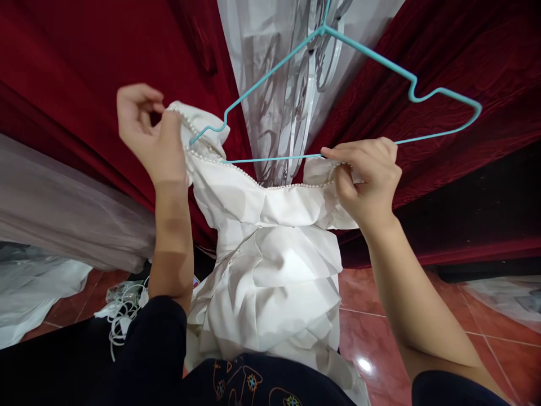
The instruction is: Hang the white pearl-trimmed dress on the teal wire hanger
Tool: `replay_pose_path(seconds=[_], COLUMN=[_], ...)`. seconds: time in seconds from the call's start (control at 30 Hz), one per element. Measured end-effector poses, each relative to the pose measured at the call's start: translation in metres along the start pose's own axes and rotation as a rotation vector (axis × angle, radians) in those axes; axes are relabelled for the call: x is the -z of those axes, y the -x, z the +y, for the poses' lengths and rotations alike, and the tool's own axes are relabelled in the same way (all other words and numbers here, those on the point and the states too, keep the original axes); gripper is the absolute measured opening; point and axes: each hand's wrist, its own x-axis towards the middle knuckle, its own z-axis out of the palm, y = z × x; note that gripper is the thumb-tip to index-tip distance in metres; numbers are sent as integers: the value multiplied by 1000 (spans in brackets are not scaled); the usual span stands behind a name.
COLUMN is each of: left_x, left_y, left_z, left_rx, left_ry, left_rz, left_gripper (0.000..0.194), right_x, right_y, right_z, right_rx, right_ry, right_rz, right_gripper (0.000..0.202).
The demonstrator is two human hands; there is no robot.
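Note:
A white dress with a pearl-beaded neckline hangs in front of me, its skirt reaching down to my lap. Above it is a turquoise wire hanger, whose left end goes into the dress's left shoulder. The hanger's right end sticks out bare past the other shoulder. My left hand pinches the beaded edge of the left shoulder. With my right hand I grip the right shoulder of the dress, fingers closed on the cloth and over the hanger's lower bar.
Dark red curtains hang on both sides of a white metal grille. A white cable lies in a tangle at lower left by a black surface. Red tiles cover the floor, with white fabric at far left.

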Motion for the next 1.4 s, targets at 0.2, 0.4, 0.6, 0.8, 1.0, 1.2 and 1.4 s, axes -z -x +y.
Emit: replay_pose_path(seconds=[0.2,0.4,0.6,0.8,1.0,1.2,1.4], left_x=[-19,-27,-38,-34,-31,-22,-24], left_y=[5,64,91,83,78,72,71], left_z=[62,82,80,80,81,84,82], left_rx=[-38,-231,-125,-94,-51,13,2], left_ry=[200,105,37,63,119,106,63], left_rz=[-442,-608,-918,-917,-950,-984,-966], left_gripper=[31,17,32,35,37,36,39], right_x=[-3,-4,-1,36,79,81,80], right_y=[3,5,9,16,-19,-62,-64], right_z=[0,3,0,20,57,41,19], right_rx=[-48,-41,28,-352,-760,-527,-545], right_ry=[54,91,62,161,235,406,440], right_rz=[-62,-75,-81,421,486,377,218], right_gripper=[34,34,39,24,19,15,2])
